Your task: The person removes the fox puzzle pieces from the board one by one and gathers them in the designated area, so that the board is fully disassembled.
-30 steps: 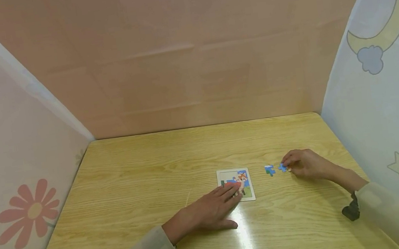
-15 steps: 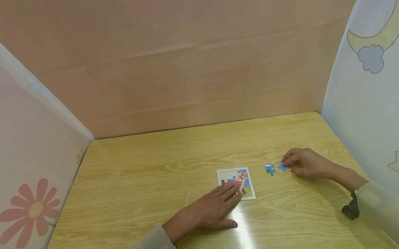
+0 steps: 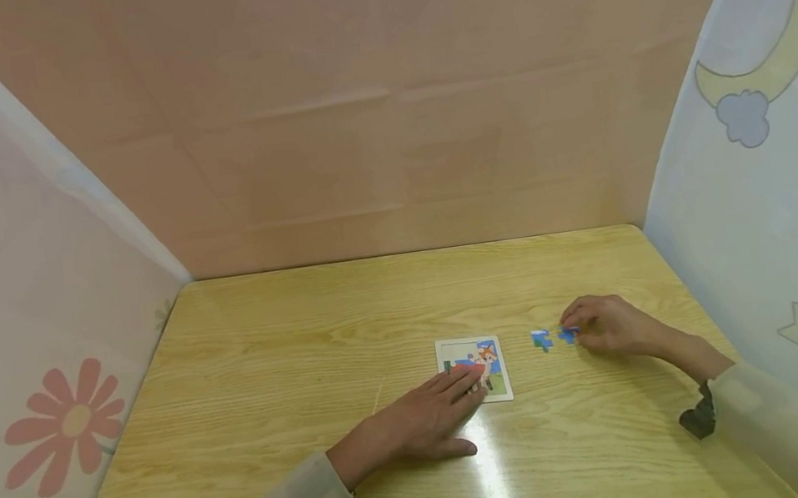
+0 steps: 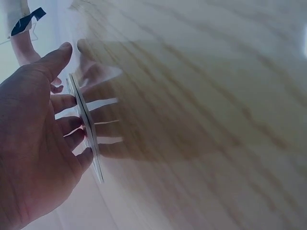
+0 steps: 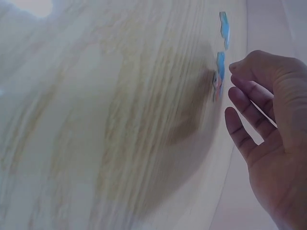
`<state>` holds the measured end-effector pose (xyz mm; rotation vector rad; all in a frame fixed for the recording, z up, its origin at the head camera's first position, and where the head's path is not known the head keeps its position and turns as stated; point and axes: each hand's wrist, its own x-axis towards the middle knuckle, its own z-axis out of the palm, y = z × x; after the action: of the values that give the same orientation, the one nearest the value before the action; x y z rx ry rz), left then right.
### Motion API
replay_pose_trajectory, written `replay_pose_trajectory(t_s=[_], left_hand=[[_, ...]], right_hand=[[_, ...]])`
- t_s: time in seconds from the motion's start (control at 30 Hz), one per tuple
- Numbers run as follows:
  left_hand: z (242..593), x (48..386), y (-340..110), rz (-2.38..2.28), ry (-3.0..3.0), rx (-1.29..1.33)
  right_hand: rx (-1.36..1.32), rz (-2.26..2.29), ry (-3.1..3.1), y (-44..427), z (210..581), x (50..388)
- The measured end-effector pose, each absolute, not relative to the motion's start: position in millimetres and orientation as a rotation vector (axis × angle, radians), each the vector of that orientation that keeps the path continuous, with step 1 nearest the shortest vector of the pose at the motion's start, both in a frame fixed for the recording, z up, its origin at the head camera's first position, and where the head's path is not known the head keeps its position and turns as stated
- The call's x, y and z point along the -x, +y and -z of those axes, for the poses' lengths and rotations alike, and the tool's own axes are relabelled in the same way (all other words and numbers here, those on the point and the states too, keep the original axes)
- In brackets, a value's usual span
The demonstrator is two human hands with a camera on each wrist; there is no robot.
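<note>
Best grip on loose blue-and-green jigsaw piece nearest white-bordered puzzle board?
I'd pinch the blue-and-green jigsaw piece from above by its near and far edges: it lies flat on the yellow table, with another blue jigsaw piece close on its right.

A pale yellow, wood-grained bench, rounded at its far corners, with a bright streak of glare on the near side. Flat on the surface, slightly right of the middle and partly covered, a white-bordered jigsaw board with an orange-eared cartoon animal. Apart from it, to the right, a loose blue-and-green piece; near that, a second blue piece, with a pink-patterned patch alongside, separate or not impossible to tell.
</note>
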<state>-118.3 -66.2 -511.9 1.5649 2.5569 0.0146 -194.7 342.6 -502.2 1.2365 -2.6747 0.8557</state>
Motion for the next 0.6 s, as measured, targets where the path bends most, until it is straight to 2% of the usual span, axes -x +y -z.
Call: replay_pose_trajectory(t_s=[0.6], left_hand=[[510,118,-65,-0.025,2.575,-1.556]], right_hand=[[-1.213,-0.866,-2.741,300,493,206]])
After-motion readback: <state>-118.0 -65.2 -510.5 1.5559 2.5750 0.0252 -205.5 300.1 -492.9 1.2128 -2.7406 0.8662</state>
